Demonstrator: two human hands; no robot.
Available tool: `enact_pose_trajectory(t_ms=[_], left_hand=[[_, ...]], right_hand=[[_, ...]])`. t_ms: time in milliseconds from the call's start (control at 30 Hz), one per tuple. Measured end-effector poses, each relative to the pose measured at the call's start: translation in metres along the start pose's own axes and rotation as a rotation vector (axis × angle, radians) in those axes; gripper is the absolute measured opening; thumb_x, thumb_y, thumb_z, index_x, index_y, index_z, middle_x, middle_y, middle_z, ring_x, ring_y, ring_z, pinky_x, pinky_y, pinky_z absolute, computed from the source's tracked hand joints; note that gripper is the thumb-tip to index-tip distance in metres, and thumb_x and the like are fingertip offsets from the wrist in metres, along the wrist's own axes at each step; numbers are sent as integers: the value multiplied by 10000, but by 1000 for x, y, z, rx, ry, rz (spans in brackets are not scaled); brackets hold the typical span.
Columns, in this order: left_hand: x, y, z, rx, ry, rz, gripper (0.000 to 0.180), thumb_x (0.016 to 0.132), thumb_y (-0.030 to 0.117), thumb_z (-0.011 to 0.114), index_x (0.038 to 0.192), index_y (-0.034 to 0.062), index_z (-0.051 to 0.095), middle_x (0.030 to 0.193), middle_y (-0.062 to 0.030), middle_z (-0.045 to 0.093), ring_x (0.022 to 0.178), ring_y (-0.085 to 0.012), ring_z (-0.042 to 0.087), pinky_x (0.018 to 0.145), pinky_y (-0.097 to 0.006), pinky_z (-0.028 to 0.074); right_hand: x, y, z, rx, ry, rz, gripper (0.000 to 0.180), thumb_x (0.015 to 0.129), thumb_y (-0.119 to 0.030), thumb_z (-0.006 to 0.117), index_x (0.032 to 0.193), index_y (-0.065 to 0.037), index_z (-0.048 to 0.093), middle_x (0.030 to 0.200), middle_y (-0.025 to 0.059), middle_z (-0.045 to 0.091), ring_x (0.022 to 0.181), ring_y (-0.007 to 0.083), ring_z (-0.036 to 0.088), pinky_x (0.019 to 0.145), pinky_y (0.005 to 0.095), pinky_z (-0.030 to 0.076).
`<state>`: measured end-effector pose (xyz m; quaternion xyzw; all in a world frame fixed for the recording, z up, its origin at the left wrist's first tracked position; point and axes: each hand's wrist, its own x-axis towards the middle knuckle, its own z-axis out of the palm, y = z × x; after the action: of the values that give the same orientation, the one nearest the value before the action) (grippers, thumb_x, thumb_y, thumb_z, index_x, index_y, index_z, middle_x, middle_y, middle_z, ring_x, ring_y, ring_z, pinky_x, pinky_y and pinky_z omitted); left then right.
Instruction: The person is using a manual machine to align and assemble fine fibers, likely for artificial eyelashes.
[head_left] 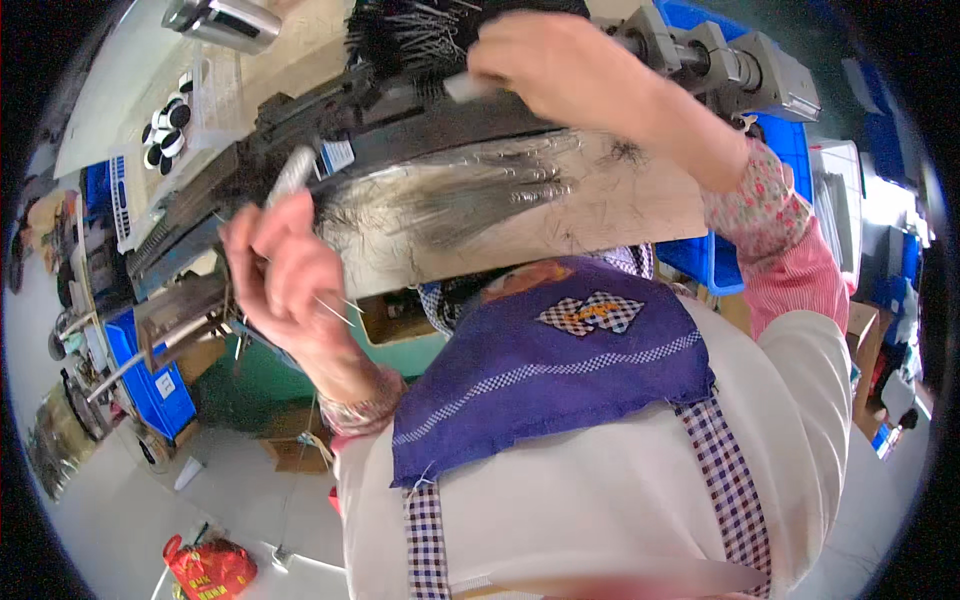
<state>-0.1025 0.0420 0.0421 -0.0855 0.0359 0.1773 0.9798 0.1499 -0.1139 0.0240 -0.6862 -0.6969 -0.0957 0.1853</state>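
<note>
My left hand [285,265] is raised at the left end of the worktable, beside a dark metal machine rail [385,115]. Its index finger, in a white finger cover [292,172], points up while the other fingers curl. Thin metal pins [338,310] stick out by the palm; motion blurs the hand. My right hand [550,65] is over the far side of the rail, fingers bent together near a heap of dark and silvery pins [425,35]. One finger wears a white cover [467,87]. What its fingertips hold, if anything, does not show.
Many long thin pins [470,195] lie spread on the pale board [400,265] before me. A clear tray [215,95] with black-and-white round parts and a steel cup [225,22] stand at far left. Blue bins [715,260] flank the machine's right end. A red bag [210,565] lies on the floor.
</note>
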Motion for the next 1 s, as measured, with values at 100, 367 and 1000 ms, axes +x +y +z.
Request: enact_pose_trajectory(t_ms=[100,367,1000], left_hand=[[-36,25,-34,726,-240,321,221,973,181,416,953,11,556,611,-9,463,388,-67,382,311,-208,281],[60,-66,-17,2316,-230,57,131,841,93,587,825,-25,641,743,-227,615,691,-402,606,605,-386,461],[106,-31,14,3201,-647,1029,70,685,97,650,741,124,683,798,7,619,812,-196,579,740,-350,430]], right_hand=[[6,-7,-4,76,8,102,165,743,-13,576,900,-39,617,838,87,578,849,279,580,726,367,480],[57,50,6,40,-91,125,144,760,-138,635,845,-22,634,852,150,634,880,295,626,719,347,498],[35,10,11,462,308,38,144,741,-71,643,878,-26,646,805,137,633,780,323,621,711,392,510]])
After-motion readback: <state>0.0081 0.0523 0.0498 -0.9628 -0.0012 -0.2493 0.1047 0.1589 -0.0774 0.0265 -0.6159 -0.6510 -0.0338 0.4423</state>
